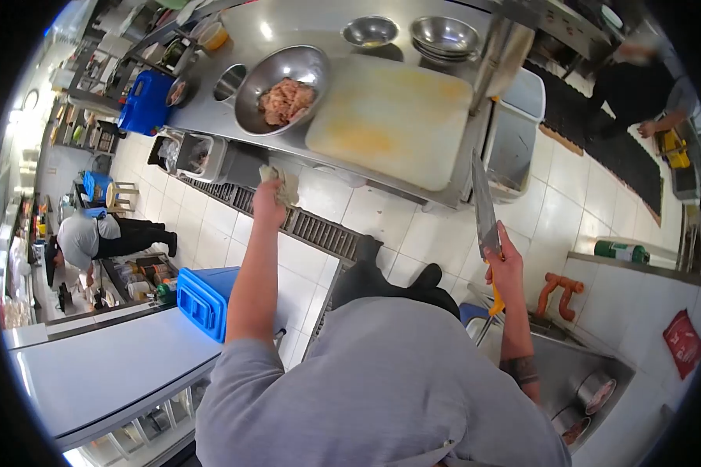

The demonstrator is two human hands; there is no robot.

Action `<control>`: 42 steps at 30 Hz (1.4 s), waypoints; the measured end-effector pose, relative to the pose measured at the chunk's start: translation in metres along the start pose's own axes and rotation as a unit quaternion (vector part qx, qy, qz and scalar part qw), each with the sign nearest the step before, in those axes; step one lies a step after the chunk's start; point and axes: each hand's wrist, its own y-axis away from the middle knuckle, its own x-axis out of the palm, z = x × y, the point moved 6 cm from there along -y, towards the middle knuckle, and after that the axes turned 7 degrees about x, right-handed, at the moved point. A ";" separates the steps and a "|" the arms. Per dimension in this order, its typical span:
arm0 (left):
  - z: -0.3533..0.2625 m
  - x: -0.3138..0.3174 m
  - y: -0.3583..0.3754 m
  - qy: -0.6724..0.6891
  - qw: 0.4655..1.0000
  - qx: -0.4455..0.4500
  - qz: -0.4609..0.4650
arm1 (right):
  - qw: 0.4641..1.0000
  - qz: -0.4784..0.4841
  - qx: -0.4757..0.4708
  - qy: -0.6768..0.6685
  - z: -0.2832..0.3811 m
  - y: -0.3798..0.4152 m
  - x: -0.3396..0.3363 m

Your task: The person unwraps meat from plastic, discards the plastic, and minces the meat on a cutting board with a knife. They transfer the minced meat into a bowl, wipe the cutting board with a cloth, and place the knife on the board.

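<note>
My left hand (268,204) is closed around a crumpled pale cloth (285,185), in front of the steel counter's edge. On the right, my right hand (503,261) holds a large knife (484,204), its blade directed toward the counter and its yellow handle (497,300) along my wrist. A white cutting board (393,121) with yellowish stains lies on the counter (311,23). Left of the board sits a steel bowl (249,101) containing raw pinkish meat (287,101).
Smaller steel bowls (445,35) stand at the counter's back. Bins (514,132) are beside its right end. A blue-lidded bin (202,302) is at left. One person (89,237) bends at far left; another (635,86) is at upper right. Behind my right arm is a sink (553,366).
</note>
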 end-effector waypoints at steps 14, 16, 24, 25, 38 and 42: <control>-0.069 0.002 -0.161 -0.090 0.983 -0.142 0.069 | 0.991 -0.116 -0.008 -0.068 0.067 0.006 0.194; -0.063 -0.029 -0.163 -0.048 0.990 -0.130 0.019 | 0.990 -0.127 0.014 -0.065 0.077 -0.006 0.214; -0.127 -0.071 -0.150 -0.043 0.994 -0.098 -0.016 | 0.988 -0.133 -0.009 -0.076 0.120 -0.007 0.263; -0.128 -0.072 -0.163 -0.040 0.995 -0.090 -0.011 | 0.990 -0.128 -0.015 -0.063 0.126 -0.009 0.271; -0.188 -0.034 -0.196 -0.359 0.880 0.310 0.015 | 0.980 -0.185 0.016 -0.078 0.113 0.003 0.268; -0.134 0.008 -0.222 -0.547 0.721 0.393 0.163 | 0.974 -0.207 0.018 -0.088 0.096 0.008 0.252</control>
